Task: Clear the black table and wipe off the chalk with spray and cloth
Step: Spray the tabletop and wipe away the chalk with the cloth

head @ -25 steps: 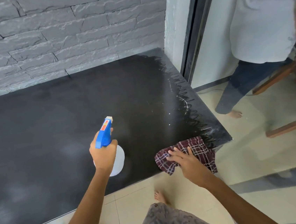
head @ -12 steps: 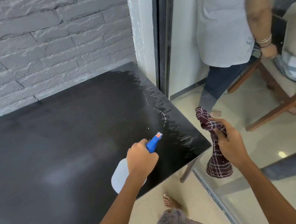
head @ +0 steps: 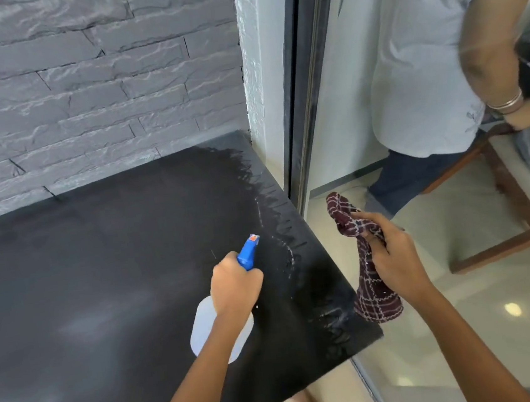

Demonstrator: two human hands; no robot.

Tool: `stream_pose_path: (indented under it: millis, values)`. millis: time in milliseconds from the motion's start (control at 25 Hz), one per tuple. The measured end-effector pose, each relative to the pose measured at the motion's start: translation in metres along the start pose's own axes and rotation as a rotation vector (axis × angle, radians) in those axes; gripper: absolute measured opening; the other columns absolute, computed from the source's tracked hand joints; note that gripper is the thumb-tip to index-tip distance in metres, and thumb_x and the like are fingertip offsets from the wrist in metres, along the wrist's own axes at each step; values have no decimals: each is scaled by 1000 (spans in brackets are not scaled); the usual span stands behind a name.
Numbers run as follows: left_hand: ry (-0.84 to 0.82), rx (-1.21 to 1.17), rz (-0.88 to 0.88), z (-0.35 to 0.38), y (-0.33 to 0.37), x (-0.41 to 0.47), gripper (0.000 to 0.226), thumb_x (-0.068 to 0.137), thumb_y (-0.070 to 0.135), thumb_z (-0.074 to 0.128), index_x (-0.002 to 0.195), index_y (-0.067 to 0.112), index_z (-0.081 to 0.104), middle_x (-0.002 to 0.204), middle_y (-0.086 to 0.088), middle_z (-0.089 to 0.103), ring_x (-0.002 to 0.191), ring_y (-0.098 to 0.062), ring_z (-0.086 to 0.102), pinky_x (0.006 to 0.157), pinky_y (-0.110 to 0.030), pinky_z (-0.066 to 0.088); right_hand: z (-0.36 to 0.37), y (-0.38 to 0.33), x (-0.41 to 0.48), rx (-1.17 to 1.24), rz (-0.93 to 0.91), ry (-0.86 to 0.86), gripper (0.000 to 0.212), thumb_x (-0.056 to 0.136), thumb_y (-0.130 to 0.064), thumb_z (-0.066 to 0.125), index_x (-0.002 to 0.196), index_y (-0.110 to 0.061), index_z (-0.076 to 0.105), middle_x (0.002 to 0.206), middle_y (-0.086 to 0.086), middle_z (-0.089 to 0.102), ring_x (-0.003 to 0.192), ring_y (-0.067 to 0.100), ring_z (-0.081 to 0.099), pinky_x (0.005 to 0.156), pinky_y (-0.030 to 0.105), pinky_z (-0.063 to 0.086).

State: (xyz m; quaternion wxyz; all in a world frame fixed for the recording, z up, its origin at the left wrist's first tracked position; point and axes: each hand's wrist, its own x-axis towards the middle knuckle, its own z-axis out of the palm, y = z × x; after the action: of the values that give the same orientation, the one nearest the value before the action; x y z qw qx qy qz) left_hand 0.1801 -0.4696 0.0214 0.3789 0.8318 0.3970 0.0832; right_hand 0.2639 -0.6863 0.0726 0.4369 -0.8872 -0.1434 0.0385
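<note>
Nearest the camera, the left hand (head: 235, 284) had its fingers curled tight round the neck of the spray bottle (head: 206, 326), which it held just over the black table (head: 100, 267) near the right edge. A second before, the blue nozzle had pointed away toward the wall. Now it was swung right, aimed at the chalk scribble (head: 281, 231) running along that edge.

Just off the table's side, the right hand (head: 391, 259) gripped the cloth (head: 377, 300) bunched in its fist. One end poked up and the longer end hung free above the floor (head: 466, 327). A second earlier that cloth had lain on the near corner under spread fingers, and lifting it bared the marks there. This looked like the spraying step, with wiping to follow. What remained of the task seemed to be the chalk.

The bottle was translucent white plastic, round-bodied, with a hard blue trigger head. The cloth was a soft, limp maroon weave with a white check. The table was a flat matte slab with square corners. It was hazed with pale smears at the left and had a wet-looking sheen along the right strip, where thin looping white lines showed.

Beyond it rose a stone wall (head: 82, 89), grey and rough, laid in long split courses. To the right stood a dark door frame (head: 302, 98), and past it another person (head: 423, 69) in a pale shirt beside a wooden chair (head: 501, 192).
</note>
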Motion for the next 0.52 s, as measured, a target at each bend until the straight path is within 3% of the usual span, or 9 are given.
stream_pose_path:
  millis: [200,520]
  values:
    - [99,-22,-70,-10,28,64,10,70,5,55,73,11,49,59,0,48,56,-21,50,53,-25,37,6,-19,56,19,-65,-32,34,96,-6,44,128,-13,52,129,4,57,118,20,51,104,30,36]
    - [160,-72,-163,-15,48,135,14,74,9,60,78,13,47,61,0,47,59,-19,52,59,-27,41,22,-37,118,59,-104,-65,34,95,-5,46,127,-16,51,127,5,58,116,20,53,103,30,38]
